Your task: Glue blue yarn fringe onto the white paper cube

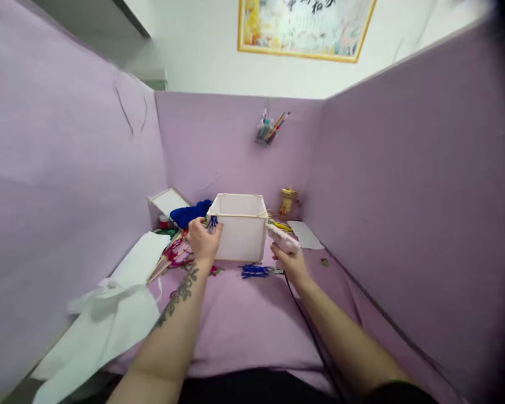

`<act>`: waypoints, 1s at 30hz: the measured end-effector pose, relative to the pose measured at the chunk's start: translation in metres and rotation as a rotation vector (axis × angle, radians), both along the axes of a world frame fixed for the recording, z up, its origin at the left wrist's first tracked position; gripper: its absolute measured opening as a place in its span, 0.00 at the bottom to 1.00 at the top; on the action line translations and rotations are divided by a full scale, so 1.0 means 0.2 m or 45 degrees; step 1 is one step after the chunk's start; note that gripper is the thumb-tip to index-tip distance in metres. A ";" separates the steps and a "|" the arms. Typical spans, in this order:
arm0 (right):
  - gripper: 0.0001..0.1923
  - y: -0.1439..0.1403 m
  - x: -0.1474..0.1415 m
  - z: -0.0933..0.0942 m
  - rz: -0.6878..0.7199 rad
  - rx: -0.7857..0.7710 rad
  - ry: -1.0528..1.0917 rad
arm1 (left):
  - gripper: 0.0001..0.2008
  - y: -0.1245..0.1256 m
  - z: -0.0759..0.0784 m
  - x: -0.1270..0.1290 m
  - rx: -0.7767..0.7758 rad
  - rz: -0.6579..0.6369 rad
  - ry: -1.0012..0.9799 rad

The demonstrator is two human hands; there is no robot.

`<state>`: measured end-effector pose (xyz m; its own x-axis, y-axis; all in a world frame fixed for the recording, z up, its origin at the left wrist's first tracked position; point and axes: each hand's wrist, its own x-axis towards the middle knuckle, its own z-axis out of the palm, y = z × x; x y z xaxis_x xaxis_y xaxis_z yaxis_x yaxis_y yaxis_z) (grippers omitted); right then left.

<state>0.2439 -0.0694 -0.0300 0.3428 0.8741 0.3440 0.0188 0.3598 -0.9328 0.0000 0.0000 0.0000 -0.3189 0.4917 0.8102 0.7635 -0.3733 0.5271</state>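
Left hand [202, 238]: grip pinching blue tassel [212, 223] against front-left corner of white box [242, 230] | Right hand [292, 262]: grip closed around pink glue gun [281, 238], just right of box | Box: upright, mid-table [244, 320] | 1 blue tassel bundle [255, 271] lying before box

Left hand [202, 240] at white box [240, 230]; right hand [293, 264] gripping, perhaps, glue gun [283, 238].

Lilac partitions [59, 185] enclose the table [244, 320] on three sides. A pen holder [268, 130] hangs on the rear partition. Above it, a white wall [202, 50] carries a gold-framed picture [305, 25]. Lighting is soft and even.
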 end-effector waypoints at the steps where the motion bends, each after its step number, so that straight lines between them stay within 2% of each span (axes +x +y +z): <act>1: 0.16 -0.01 0.00 0.00 0.013 -0.006 -0.033 | 0.20 0.01 0.01 0.00 -0.011 0.003 -0.002; 5: 0.14 -0.03 -0.02 -0.01 0.057 -0.006 -0.158 | 0.15 0.02 0.02 0.00 -0.011 0.004 -0.019; 10: 0.14 -0.04 -0.03 0.00 0.072 0.024 -0.248 | 0.18 -0.02 -0.01 0.00 0.079 -0.079 -0.047; 16: 0.12 -0.04 -0.03 0.01 0.006 -0.002 -0.200 | 0.14 -0.02 -0.04 0.00 0.117 -0.101 -0.283; 21: 0.12 -0.04 -0.02 0.02 -0.012 -0.003 -0.160 | 0.06 -0.02 -0.04 -0.02 -0.022 -0.103 -0.133; 25: 0.12 -0.04 -0.02 0.01 -0.028 -0.007 -0.144 | 0.07 -0.06 -0.02 -0.02 0.135 -0.069 0.006; 27: 0.13 -0.04 -0.02 0.02 -0.043 -0.025 -0.136 | 0.07 -0.11 -0.01 0.01 0.236 -0.197 0.212; 30: 0.14 -0.04 -0.01 0.03 -0.070 -0.054 -0.099 | 0.07 -0.21 0.00 0.11 0.284 -0.603 0.620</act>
